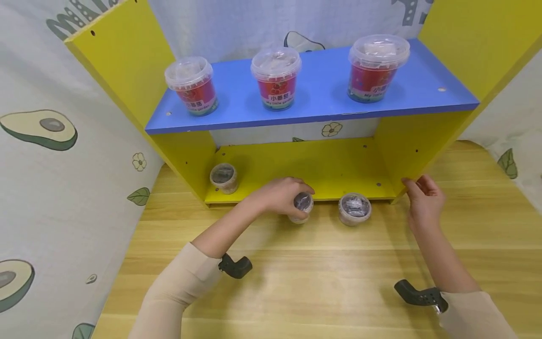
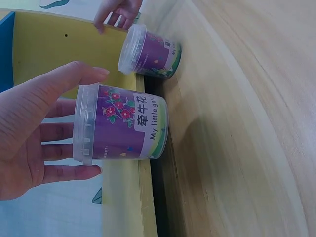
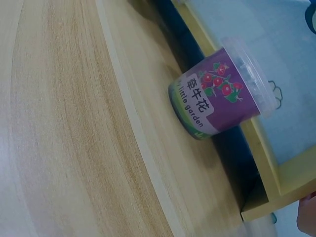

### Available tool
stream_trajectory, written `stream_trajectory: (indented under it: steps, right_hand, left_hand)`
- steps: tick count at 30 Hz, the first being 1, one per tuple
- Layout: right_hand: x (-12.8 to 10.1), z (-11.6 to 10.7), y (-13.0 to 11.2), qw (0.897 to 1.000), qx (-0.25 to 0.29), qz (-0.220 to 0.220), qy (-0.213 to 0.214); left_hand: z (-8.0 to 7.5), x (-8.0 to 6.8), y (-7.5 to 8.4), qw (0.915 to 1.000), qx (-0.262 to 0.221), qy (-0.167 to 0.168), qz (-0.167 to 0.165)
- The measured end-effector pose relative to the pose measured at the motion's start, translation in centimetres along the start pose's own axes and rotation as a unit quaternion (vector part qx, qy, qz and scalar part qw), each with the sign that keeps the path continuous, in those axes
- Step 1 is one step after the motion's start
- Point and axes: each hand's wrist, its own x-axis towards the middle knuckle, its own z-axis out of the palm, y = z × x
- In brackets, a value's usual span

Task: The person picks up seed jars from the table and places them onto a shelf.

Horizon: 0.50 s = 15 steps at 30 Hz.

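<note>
My left hand (image 1: 281, 195) grips a lidded plastic cup (image 1: 302, 202) by its lid, at the front edge of the lower yellow shelf. In the left wrist view that cup (image 2: 123, 123) has a purple label with red flowers, and thumb and fingers lie on either side of its lid. A matching purple cup (image 1: 354, 209) stands to the right on the table, just before the shelf edge; the right wrist view shows its label (image 3: 217, 94). At the right side panel of the yellow-and-blue shelf unit (image 1: 417, 155), my right hand (image 1: 426, 202) pinches the panel's front edge.
Another lidded cup (image 1: 224, 179) stands at the left on the lower yellow board (image 1: 292, 162). Three cups with red tomato labels, among them the middle one (image 1: 277, 80), stand on the blue shelf (image 1: 322, 84). The wooden table (image 1: 313, 287) extends in front; patterned cloth (image 1: 84, 197) hangs behind.
</note>
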Motion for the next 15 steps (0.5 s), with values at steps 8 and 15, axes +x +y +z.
stream_trajectory:
  steps: [8, 15]
  right_hand:
    - [0.1, 0.1, 0.0, 1.0, -0.002, 0.0, 0.013]
    - [0.1, 0.0, 0.0, 1.0, 0.0, -0.004, 0.002]
  left_hand:
    - [-0.1, 0.0, -0.3, 0.9999, -0.009, -0.005, -0.002]
    - [-0.9, -0.1, -1.0, 0.9996, -0.024, -0.014, -0.009]
